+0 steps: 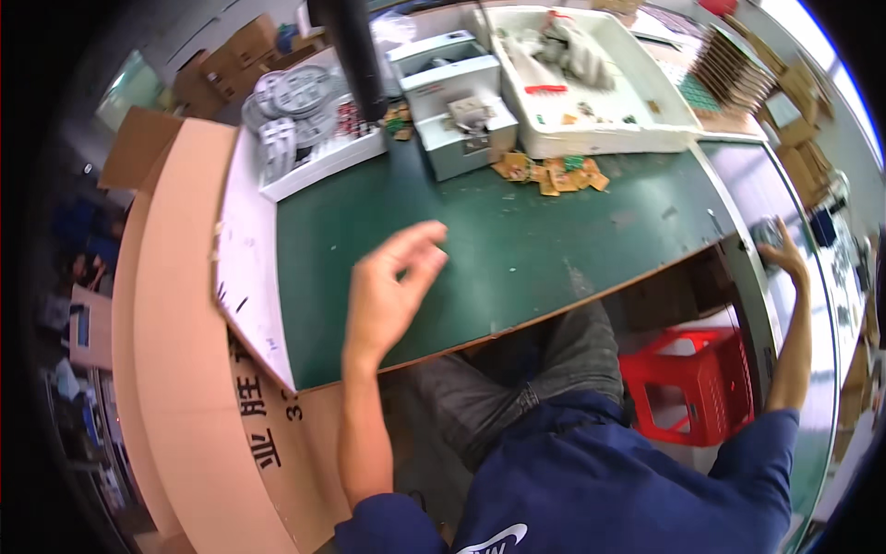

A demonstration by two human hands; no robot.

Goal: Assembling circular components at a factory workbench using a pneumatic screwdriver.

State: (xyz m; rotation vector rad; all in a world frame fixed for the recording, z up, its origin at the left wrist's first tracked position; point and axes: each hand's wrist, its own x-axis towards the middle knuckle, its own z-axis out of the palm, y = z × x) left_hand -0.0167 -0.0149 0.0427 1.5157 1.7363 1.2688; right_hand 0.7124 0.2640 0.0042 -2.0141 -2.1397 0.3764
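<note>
Above the green tabletop (480, 240), my left hand (392, 286) hovers with loosely curved fingers. A small gap shows between thumb and fingers, and nothing is visible in it. Far to the right, my right arm stretches over to a neighbouring surface. There my right hand (786, 257) has its fingers around a dark grey, rounded object (765, 233); its kind is too small and blurred to tell. Small brown pieces (558, 175), some with green parts, lie in a heap at the back of the table, in front of the white tray (614, 140).
A white bin (323, 166) of grey coiled parts stands back left, beside a grey box (466, 162). A black post (349, 55) rises between them. Cardboard (180, 323) borders the left side. A red stool (688, 383) is under the right end. Stacked brown boards (734, 69) stand back right.
</note>
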